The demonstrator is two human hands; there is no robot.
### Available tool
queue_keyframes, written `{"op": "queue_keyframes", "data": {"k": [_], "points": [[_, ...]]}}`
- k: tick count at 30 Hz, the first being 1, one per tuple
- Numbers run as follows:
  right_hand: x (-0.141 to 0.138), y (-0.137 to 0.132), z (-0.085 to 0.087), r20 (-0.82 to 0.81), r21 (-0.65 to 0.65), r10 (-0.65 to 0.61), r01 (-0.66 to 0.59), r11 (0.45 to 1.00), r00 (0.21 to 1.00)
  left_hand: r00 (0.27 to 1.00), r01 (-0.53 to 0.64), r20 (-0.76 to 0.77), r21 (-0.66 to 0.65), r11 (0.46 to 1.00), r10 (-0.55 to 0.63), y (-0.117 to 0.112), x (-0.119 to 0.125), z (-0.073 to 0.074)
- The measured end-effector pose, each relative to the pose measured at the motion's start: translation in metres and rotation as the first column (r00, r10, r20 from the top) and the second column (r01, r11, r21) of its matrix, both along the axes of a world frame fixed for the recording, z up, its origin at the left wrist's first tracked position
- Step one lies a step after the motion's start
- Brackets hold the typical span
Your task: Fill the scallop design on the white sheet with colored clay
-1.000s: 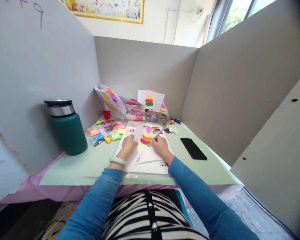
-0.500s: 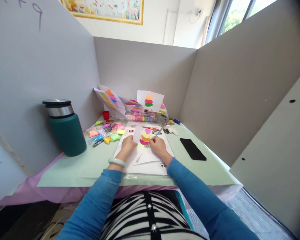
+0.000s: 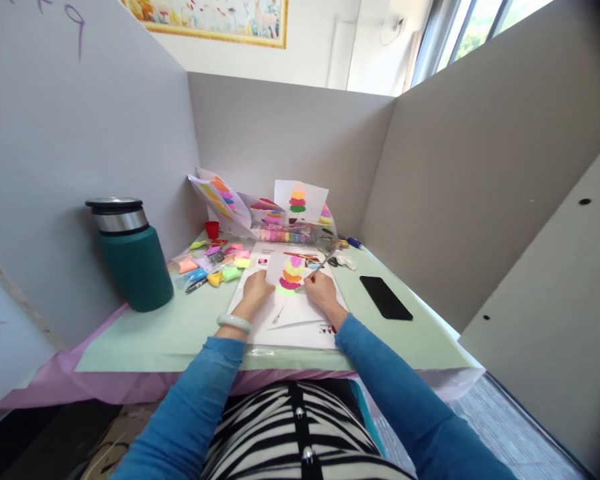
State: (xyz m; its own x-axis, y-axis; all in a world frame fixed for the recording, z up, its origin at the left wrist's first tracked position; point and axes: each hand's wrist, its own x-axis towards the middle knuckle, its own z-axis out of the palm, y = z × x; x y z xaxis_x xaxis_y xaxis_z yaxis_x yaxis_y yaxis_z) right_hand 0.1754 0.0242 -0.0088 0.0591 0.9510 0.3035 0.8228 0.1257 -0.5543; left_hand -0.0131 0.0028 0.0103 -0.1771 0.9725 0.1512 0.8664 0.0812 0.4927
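A white sheet (image 3: 300, 313) lies on the desk in front of me. A stack of coloured clay patches (image 3: 291, 275) in pink, yellow, orange, magenta and green is stuck on it. My left hand (image 3: 257, 288) rests on the sheet just left of the patches, fingers curled down on the paper. My right hand (image 3: 321, 288) is closed on a thin tool (image 3: 320, 265) whose tip meets the lower right edge of the patches. Two slim tools (image 3: 293, 321) lie loose on the sheet nearer to me.
A teal flask (image 3: 130, 253) stands at the left. Small bags of coloured clay (image 3: 213, 263) lie left of the sheet. A black phone (image 3: 385, 297) lies to the right. Finished sheets (image 3: 280, 207) and a clay box lean against the back partition. A red cup (image 3: 213, 229) sits behind.
My right hand has shifted slightly right and back along the lower edge of the patches with the tool. The left hand stays put on the sheet.
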Motion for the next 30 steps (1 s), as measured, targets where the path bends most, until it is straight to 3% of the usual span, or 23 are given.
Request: {"op": "queue_keyframes", "data": {"k": [17, 30], "points": [[0.0001, -0.0027, 0.0033, 0.039, -0.014, -0.051, 0.051, 0.999, 0.998, 1.000, -0.004, 0.018, 0.001, 1.000, 0.004, 0.0037, -0.0019, -0.0029], [-0.0006, -0.0027, 0.0002, 0.011, 0.019, -0.022, 0.021, 1.000, 1.000, 1.000, -0.006, -0.006, 0.023, 1.000, 0.006, 0.0062, -0.0029, -0.0062]]}}
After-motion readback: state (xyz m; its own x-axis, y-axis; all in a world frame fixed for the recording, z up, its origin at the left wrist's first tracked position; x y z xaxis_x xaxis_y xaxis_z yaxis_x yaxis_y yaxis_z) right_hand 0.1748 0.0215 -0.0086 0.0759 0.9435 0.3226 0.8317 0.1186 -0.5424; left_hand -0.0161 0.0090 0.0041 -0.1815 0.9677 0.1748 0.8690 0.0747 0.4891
